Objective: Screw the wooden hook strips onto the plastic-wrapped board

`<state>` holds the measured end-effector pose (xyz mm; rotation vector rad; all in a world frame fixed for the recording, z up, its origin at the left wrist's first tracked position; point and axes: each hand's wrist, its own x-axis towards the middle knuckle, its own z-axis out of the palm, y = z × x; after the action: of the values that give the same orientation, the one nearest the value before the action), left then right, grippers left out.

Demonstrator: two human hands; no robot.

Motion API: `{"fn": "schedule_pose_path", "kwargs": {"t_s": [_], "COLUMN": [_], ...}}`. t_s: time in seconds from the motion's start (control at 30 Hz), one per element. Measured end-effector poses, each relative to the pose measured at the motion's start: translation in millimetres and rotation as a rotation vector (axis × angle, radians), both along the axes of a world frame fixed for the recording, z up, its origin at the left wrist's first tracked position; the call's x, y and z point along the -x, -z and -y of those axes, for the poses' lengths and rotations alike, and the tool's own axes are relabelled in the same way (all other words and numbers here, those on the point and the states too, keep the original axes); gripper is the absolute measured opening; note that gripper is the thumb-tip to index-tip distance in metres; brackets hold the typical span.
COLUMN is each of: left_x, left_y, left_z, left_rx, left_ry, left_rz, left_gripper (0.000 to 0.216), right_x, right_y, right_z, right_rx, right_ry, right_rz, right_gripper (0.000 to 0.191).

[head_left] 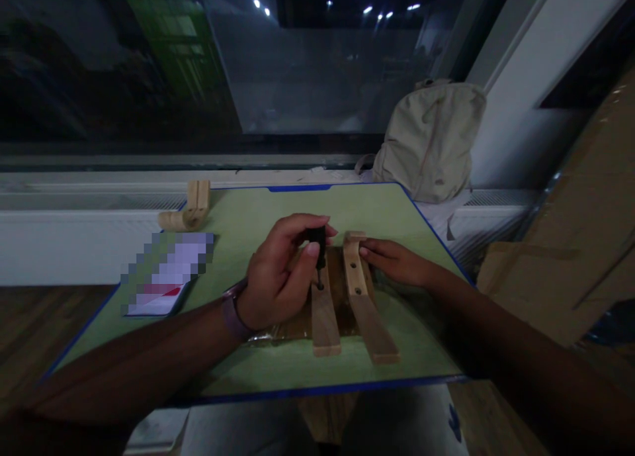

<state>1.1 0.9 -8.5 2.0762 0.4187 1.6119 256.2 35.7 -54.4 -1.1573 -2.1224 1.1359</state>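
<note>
My left hand (278,280) is closed around the black handle of a screwdriver (317,245). The screwdriver stands upright, its thin shaft meeting a dark hole or screw head in the left wooden piece (325,323). Beside it lies the right wooden piece (370,317), which curves up at its far end and has two dark holes along it. The fingers of my right hand (397,261) are closed on that far end from the right; the fingertips are partly hidden. Beneath both pieces is a brown, shiny, tape-covered slab (342,290).
The green table (248,376) has a blue edge. A phone (166,277), its screen blurred, lies at the left, with curved wooden pieces (191,208) behind it. A beige backpack (431,141) leans at the window, and a large cardboard sheet (560,244) stands at the right.
</note>
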Motion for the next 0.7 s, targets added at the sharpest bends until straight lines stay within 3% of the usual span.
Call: {"fn": "schedule_pose_path", "kwargs": {"t_s": [0.13, 0.2, 0.4, 0.57, 0.7], "left_x": [2.3, 1.8, -0.3, 2.1, -0.6], "left_y": [-3.5, -3.5, 0.3, -1.0, 2.3], "left_z": [-3.8, -2.0, 1.4, -2.1, 0.9], "left_rx": [-0.147, -0.117, 0.007, -0.098, 0.043], "left_ry": [-0.141, -0.177, -0.038, -0.158, -0.082], "left_rz": [-0.063, -0.076, -0.029, -0.074, -0.031], "left_gripper": [0.04, 0.039, 0.038, 0.038, 0.038], "right_x": [-0.7, -0.7, 0.4, 0.4, -0.3], "right_y": [-0.7, -0.9, -1.5, -3.1, -1.2], "right_z": [-0.5, -0.8, -0.9, -0.7, -0.5], "right_rx": [-0.03, -0.021, -0.016, 0.007, -0.016], "right_ry": [0.014, 0.006, -0.007, -0.01, 0.003], "right_rz": [0.007, 0.01, -0.02, -0.007, 0.019], "right_gripper": [0.045, 0.046, 0.047, 0.051, 0.05]}}
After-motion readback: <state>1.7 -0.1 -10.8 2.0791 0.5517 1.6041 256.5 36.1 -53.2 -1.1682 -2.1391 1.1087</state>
